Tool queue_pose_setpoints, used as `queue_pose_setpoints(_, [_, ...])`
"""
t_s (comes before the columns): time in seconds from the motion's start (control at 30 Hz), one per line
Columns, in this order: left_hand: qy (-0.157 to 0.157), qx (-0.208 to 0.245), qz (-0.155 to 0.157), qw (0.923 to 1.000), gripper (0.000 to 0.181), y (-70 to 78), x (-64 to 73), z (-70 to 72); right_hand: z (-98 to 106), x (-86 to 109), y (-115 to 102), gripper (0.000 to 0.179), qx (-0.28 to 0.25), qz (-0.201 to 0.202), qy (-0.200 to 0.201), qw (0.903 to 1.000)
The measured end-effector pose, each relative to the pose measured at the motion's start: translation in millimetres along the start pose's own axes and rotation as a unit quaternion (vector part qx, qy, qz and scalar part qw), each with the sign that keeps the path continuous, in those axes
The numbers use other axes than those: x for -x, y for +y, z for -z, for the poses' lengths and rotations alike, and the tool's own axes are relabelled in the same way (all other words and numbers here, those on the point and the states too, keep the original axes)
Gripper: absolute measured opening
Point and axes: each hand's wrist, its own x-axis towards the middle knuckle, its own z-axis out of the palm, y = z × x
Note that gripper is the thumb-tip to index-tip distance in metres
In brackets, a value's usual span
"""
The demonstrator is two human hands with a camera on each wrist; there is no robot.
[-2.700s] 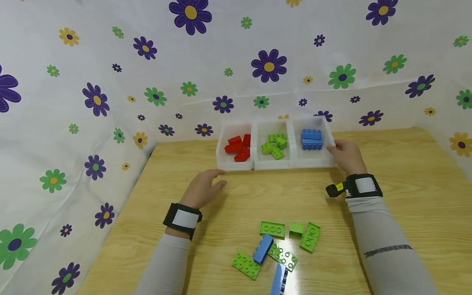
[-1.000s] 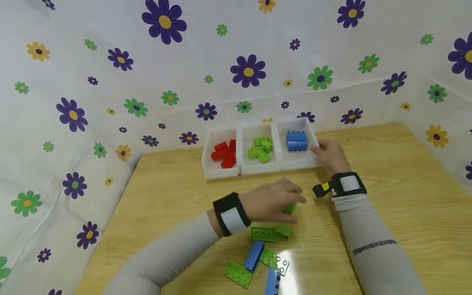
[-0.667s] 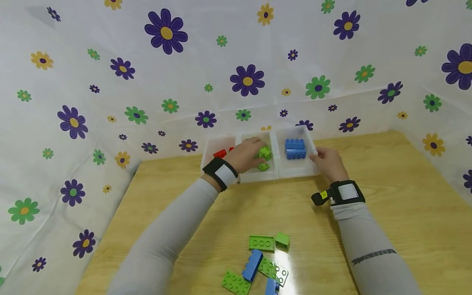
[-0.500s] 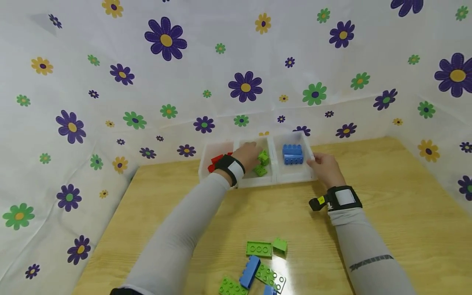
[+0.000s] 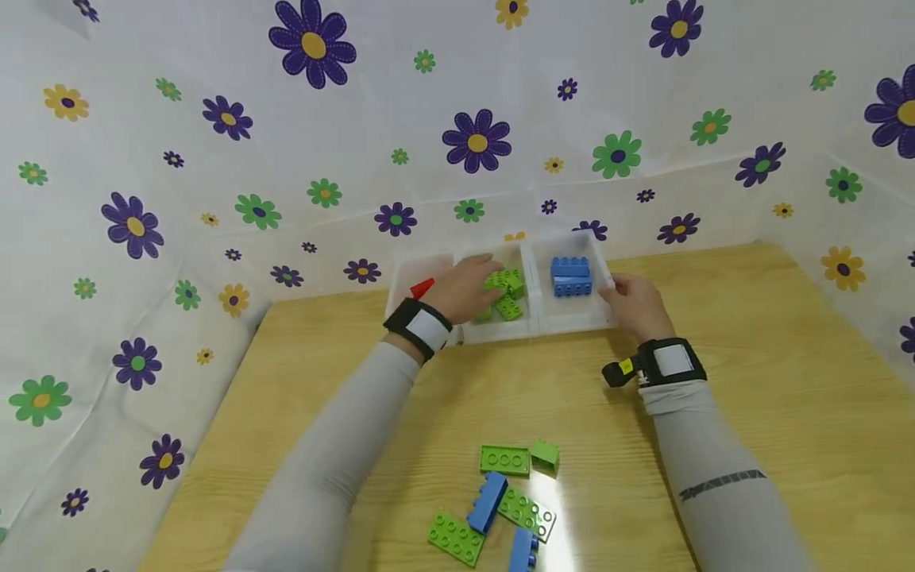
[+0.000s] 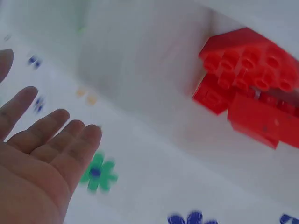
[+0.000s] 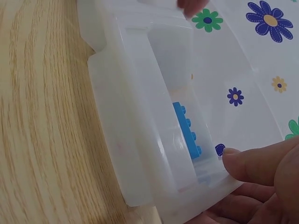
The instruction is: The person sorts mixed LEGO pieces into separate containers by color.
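Note:
Three white bins stand side by side at the back of the table. My left hand (image 5: 465, 290) is over the middle bin (image 5: 500, 332), its fingers spread and holding nothing in the left wrist view. Several green toy bricks (image 5: 509, 307) lie in that bin beside the fingertips. The hand partly covers the left bin; red bricks (image 6: 252, 60) in it show in the left wrist view. My right hand (image 5: 639, 306) pinches the side wall of the right bin (image 7: 205, 203), thumb inside and fingers outside. Blue bricks (image 5: 570, 276) lie in this bin.
Nearer on the wooden table (image 5: 608, 445) lie several green bricks (image 5: 504, 459) and two blue bricks (image 5: 488, 502). A flower-patterned white cloth (image 5: 343, 143) rises behind the bins and along both sides.
My left hand picked up a green brick from the table, carried it to the middle bin and let it go. My right hand stays on the right bin's wall.

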Motion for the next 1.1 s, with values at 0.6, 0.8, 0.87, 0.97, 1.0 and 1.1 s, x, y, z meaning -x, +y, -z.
queue_pose_setpoints(0.6, [0.152, 0.204, 0.161, 0.9536, 0.051, -77.4, 118.0, -18.4, -0.5, -21.4, 28.1, 0.06, 0.008, -0.007, 0.01, 0.9999])
queue_pose_setpoints(0.8, [0.154, 0.219, 0.16, 0.9502, 0.05, -79.4, 119.4, -22.7, -12.8, -49.3, 59.9, 0.067, 0.053, 0.011, 0.04, 0.9977])
queue_pose_setpoints(0.87, [0.157, 0.224, 0.159, 0.9485, 0.05, -80.5, 120.4, -23.9, -15.7, -53.3, 64.8, 0.067, 0.053, 0.012, 0.044, 0.9976])
queue_pose_setpoints(0.97, [0.162, 0.233, 0.16, 0.9456, 0.048, -82.1, 122.2, -25.9, -19.6, -55.2, 67.8, 0.068, 0.048, 0.011, 0.043, 0.9979])
queue_pose_setpoints(1.0, [0.163, 0.233, 0.162, 0.945, 0.048, -82.7, 122.8, -26.7, -20.7, -55.1, 67.5, 0.068, 0.048, 0.009, 0.042, 0.9979])
queue_pose_setpoints(1.1, [0.163, 0.234, 0.17, 0.9433, 0.048, -84.0, 124.9, -28.6, -21.7, -50.8, 62.0, 0.068, 0.051, 0.009, 0.037, 0.998])
